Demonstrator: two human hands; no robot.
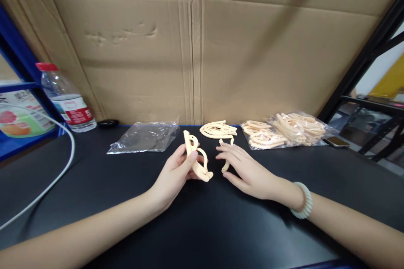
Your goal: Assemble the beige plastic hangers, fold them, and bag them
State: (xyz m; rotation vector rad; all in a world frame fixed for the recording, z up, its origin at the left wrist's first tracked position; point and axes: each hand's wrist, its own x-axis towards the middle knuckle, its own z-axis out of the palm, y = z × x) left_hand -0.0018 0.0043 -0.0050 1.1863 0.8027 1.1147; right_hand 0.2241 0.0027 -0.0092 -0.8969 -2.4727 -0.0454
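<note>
My left hand [174,176] is closed on a cream curved plastic piece [197,157], holding it upright just above the black table [94,185]. My right hand [244,168] rests on the table beside it, palm down, fingers stretched over a second cream curved piece [227,155] and touching it. Just behind the hands lies a small loose pile of the same cream pieces [217,129]. A pale bead bracelet [303,201] sits on my right wrist.
A clear bag full of cream pieces [287,130] lies at back right, a phone [336,141] beside it. An empty clear bag [145,136] lies at back left. A water bottle [66,98], a black cap [107,123], a white cable [59,168] and a cardboard wall [202,50] border the table.
</note>
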